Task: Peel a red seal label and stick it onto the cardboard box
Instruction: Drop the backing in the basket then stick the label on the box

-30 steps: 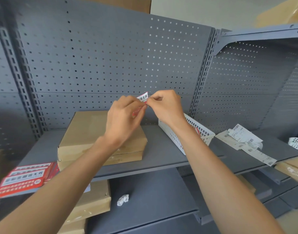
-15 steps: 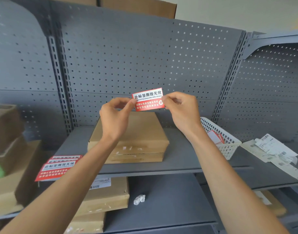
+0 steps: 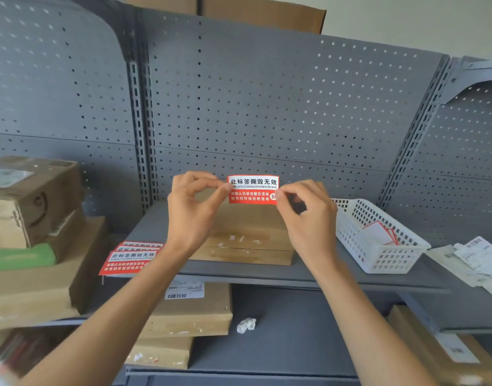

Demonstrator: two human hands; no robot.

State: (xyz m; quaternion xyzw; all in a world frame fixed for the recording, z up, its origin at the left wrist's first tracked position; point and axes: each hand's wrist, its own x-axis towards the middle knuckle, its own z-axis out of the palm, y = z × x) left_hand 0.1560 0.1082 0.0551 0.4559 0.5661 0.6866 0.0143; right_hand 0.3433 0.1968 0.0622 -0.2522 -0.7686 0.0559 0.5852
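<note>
A red and white seal label point(image 3: 252, 189) is stretched flat between my hands, printed side toward me. My left hand point(image 3: 192, 213) pinches its left edge and my right hand point(image 3: 309, 215) pinches its right edge. The label hovers above the back of a flat cardboard box point(image 3: 247, 238), which lies on a second flat box on the grey shelf point(image 3: 309, 271). My hands cover the box's left and right ends.
A stack of red seal label sheets point(image 3: 128, 259) lies at the shelf's left front. A white mesh basket point(image 3: 378, 240) holding cards stands to the right, with paper slips point(image 3: 473, 260) beyond it. More boxes point(image 3: 30, 218) are stacked at the left and on the lower shelf, beside a crumpled paper scrap point(image 3: 246, 325).
One second ago the label was bunched between my fingertips; now it is spread flat between both hands. The view has shifted left and the hands sit over the box.
</note>
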